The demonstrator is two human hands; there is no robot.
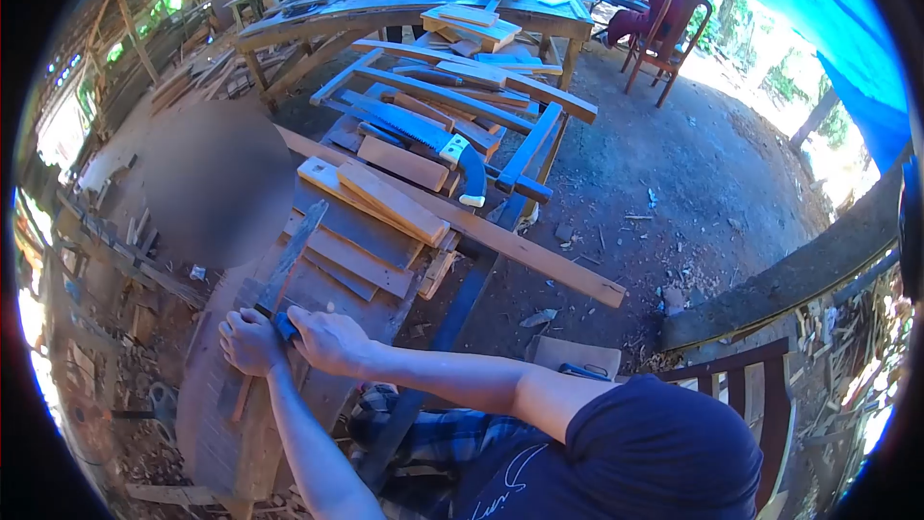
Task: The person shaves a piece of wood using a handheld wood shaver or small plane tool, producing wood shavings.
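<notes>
My left hand is closed at the lower left of the head view, low over a wooden work surface. Right beside it, my right hand has its fingers wrapped round a small dark blue tool. A narrow strip of wood runs from under the hands away from me. What my left fingers grip is hidden, though a dark edge shows next to them.
Beyond the hands lie stacked boards, a saw with a blue-and-white handle, and a wooden frame. A wood-laden table stands behind. One person sits on a chair; another is partly visible beyond the table.
</notes>
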